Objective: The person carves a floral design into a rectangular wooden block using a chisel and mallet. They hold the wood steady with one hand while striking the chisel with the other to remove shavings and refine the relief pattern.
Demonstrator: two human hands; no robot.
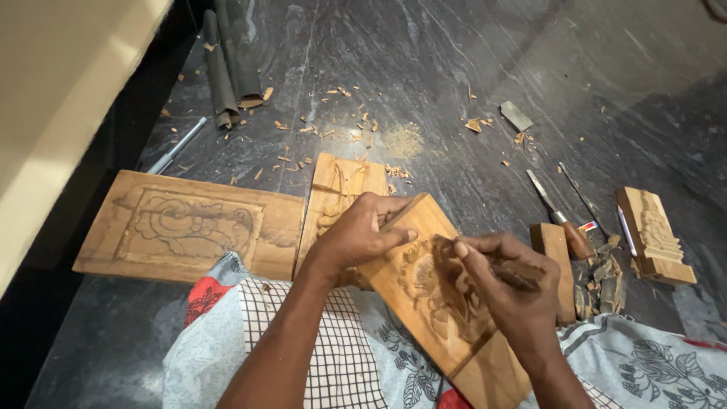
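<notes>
Right now I'm mid-carving: my right hand [503,284] is closed around a dark-handled chisel [515,274], its tip at the relief on the carved wooden panel [439,299] that rests tilted across my lap. My left hand [362,233] curls over the panel's upper edge, steadying it. The next cut, I judge, calls for a shallow, controlled push. Left of the panel lies a larger carved board [189,227]; to its right, loose chisels [560,208].

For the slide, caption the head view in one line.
Left hand steadies a carved wooden panel while right hand works a chisel.
</notes>
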